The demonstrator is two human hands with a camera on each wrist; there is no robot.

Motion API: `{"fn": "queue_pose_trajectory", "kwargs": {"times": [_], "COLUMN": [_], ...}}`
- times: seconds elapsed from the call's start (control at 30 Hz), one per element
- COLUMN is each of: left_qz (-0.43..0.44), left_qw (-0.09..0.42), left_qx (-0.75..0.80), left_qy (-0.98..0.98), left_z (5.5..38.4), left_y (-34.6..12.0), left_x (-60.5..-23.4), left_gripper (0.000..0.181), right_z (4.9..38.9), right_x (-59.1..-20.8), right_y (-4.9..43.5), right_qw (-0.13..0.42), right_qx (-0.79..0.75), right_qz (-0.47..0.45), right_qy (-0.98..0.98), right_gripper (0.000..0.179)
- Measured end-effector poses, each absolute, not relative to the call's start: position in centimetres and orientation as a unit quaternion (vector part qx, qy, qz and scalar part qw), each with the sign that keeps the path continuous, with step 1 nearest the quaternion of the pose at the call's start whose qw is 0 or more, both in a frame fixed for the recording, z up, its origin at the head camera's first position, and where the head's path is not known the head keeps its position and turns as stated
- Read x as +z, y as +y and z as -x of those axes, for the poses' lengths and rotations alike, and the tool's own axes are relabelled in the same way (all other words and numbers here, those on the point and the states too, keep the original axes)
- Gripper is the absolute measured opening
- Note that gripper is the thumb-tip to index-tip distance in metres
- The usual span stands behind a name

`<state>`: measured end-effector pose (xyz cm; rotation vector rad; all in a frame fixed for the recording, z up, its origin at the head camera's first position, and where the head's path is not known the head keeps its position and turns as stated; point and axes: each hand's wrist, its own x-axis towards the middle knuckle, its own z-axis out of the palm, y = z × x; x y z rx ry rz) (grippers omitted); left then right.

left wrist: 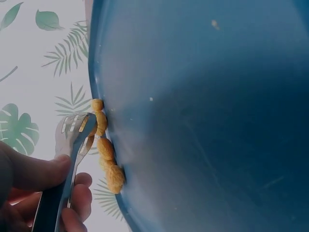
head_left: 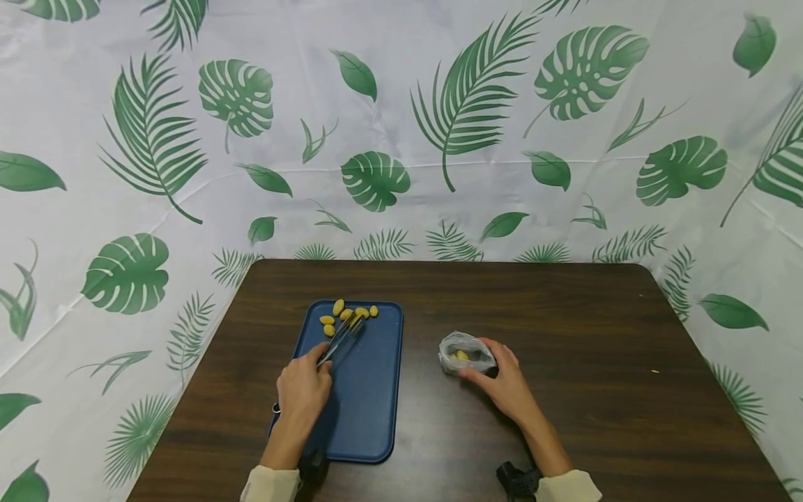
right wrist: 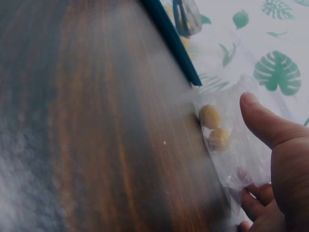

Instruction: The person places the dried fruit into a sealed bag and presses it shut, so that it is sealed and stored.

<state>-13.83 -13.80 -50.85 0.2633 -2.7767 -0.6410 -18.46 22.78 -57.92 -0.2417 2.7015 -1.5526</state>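
Metal tongs (head_left: 341,340) are being pinched by the left hand (head_left: 303,388), slanting forward-right to yellow nuts (head_left: 347,314) in the blue tray (head_left: 360,418), while rightward a plastic bag (head_left: 475,353) is being gripped by the right hand (head_left: 505,382).

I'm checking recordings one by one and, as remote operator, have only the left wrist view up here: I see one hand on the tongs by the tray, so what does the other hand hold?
Observer: The right hand holds a small clear plastic bag, off to the right of the tray.

Operator: Does anything show inside that bag?

Observer: Yes, two yellow pieces show through the plastic in the right wrist view.
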Motion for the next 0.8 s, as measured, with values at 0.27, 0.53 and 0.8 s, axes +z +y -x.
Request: {"fn": "queue_pose_trajectory", "kwargs": {"times": [0.27, 0.53, 0.8], "left_qz": [-0.092, -0.098, -0.100], "left_qw": [0.136, 0.124, 0.117], "left_qx": [-0.255, -0.268, -0.284], "left_qy": [-0.953, -0.950, -0.946], "left_z": [13.7, 13.7, 13.5], "left_y": [-13.5, -13.1, -12.5], "left_x": [-50.1, -49.6, -49.3], "left_gripper": [0.036, 0.037, 0.037], "right_z": [18.5, 18.5, 18.5], "right_x": [-57.9, -57.8, -57.7], "right_y": [22.8, 22.8, 22.9], "right_qw": [0.004, 0.002, -0.001], "right_qx": [-0.492, -0.493, -0.495], "right_qz": [0.081, 0.084, 0.084], "right_qy": [0.867, 0.866, 0.865], "right_gripper": [0.073, 0.072, 0.073]}}
